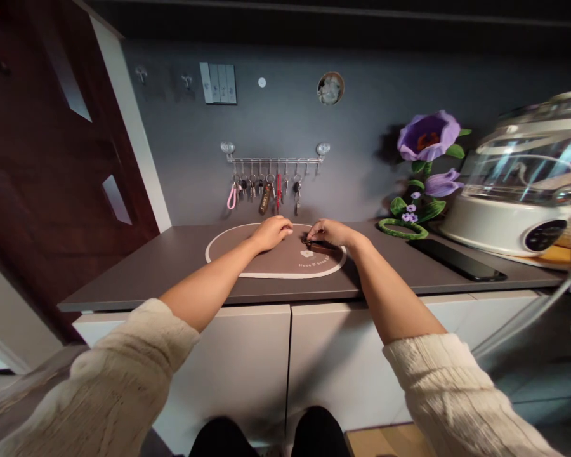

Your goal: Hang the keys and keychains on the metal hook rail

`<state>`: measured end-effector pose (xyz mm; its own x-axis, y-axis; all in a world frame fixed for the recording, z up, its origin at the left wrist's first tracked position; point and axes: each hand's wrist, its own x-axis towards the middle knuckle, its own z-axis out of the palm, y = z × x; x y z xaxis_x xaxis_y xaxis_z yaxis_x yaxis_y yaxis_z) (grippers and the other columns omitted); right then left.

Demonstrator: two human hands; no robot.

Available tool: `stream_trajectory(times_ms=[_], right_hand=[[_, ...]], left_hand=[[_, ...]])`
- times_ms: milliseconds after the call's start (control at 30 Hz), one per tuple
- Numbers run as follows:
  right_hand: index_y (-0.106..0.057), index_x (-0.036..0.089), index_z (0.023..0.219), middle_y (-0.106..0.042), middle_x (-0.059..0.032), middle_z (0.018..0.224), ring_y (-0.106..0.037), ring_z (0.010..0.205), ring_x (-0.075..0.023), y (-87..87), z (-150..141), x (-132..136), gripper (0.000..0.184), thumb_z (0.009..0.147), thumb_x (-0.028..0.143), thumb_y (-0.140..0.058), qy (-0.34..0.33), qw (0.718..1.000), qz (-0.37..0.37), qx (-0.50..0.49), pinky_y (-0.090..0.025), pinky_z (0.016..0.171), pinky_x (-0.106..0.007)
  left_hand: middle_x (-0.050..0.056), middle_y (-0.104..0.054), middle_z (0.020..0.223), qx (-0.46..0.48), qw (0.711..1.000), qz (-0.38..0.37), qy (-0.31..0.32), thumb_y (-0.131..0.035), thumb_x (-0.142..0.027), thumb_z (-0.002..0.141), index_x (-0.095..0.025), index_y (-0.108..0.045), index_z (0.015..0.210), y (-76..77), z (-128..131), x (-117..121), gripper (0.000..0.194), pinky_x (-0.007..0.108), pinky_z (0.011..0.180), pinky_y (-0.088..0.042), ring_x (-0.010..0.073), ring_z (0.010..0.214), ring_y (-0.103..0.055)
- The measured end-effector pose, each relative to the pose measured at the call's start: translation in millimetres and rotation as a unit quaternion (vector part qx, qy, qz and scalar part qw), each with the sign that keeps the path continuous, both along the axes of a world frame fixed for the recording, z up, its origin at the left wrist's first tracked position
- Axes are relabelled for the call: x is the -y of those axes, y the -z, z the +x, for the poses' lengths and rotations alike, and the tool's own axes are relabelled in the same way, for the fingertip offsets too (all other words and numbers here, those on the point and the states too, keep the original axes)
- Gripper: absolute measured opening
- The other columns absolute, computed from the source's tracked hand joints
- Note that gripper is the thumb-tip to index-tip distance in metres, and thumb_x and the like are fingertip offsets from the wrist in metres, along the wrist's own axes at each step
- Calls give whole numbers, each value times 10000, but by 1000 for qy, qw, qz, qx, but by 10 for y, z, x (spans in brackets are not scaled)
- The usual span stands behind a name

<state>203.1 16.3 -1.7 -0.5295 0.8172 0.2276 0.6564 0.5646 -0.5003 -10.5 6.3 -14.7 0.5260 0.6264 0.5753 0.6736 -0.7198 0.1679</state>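
Observation:
My right hand [332, 233] is closed in a pinch at a small metal ring on a dark brown keychain [324, 248], which lies low over the mat. Curled inward, the fingers of my left hand [272, 232] hover at the mat's middle; what they hold, if anything, is hidden. Under both hands is a brown oval mat [261, 263] with a pale border, a white flower and lettering. Just behind, a clear hook rail [276, 160] on the wall carries several key sets, among them a pink loop [231, 197], a brown tag [265, 198] and a red cord [279, 190].
A black phone [457, 259] lies on the dark counter [137, 266] to the right. Behind it stand a purple artificial flower [428, 136] and a white appliance with a clear dome [518, 184]. White cabinet doors [238, 362] are below; a dark red door [66, 190] is left.

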Motion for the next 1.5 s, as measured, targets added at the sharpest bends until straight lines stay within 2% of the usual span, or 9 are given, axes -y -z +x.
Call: stream_trajectory(times_ms=[267,433,633,867,1067,1233,1500], right_hand=[[-700,201,663,-639,-19,669,-530,652,-131,-30,-44,45,95,658,193,-605,-20,997,56,57,-383,658,-216],[-675,196,626,-593,-43,718,-509,713,-149,-33,-84,88,48,641,182,-632,3,995,97,31,-376,728,-238],[-634,159,700,-583,-57,749,-494,712,-142,-25,-174,118,138,744,226,-522,22,990,140,12,-363,706,-239],[-572,148,786,-586,-26,715,-485,658,-120,-79,-227,223,212,796,310,-437,45,988,126,-78,-354,641,-221],[-546,148,740,-566,-18,676,-457,620,-109,-81,-271,234,258,794,380,-446,56,982,123,-132,-348,607,-218],[-534,154,708,-520,5,608,-435,579,-100,-44,-317,191,287,769,430,-480,44,977,100,-182,-343,574,-215],[-507,170,757,-542,6,643,-470,575,-89,-22,-387,215,259,723,422,-562,12,940,-32,-341,-398,585,-221]], left_hand=[[61,-600,883,-10,1000,-4,7,-460,-245,794,-160,-623,922,13,9,-13,225,273,766,-409,159,817,-540],[56,-599,883,-12,1000,-7,11,-462,-253,794,-172,-622,921,15,14,-19,220,274,769,-409,158,826,-539],[52,-611,886,15,999,-17,30,-481,-267,791,-174,-620,926,4,35,-8,216,275,776,-406,154,830,-538],[45,-627,855,87,993,-54,62,-494,-263,778,-147,-629,880,-10,80,30,205,259,735,-404,138,776,-539],[28,-618,809,177,967,-149,109,-514,-290,757,-123,-602,882,-16,126,76,226,240,683,-407,109,707,-518],[-7,-553,658,233,944,-199,125,-531,-349,743,-114,-575,811,-23,142,119,249,223,601,-380,80,591,-459],[-13,-537,636,333,889,-281,140,-554,-317,728,-120,-520,737,-42,165,128,200,196,519,-344,50,524,-438]])
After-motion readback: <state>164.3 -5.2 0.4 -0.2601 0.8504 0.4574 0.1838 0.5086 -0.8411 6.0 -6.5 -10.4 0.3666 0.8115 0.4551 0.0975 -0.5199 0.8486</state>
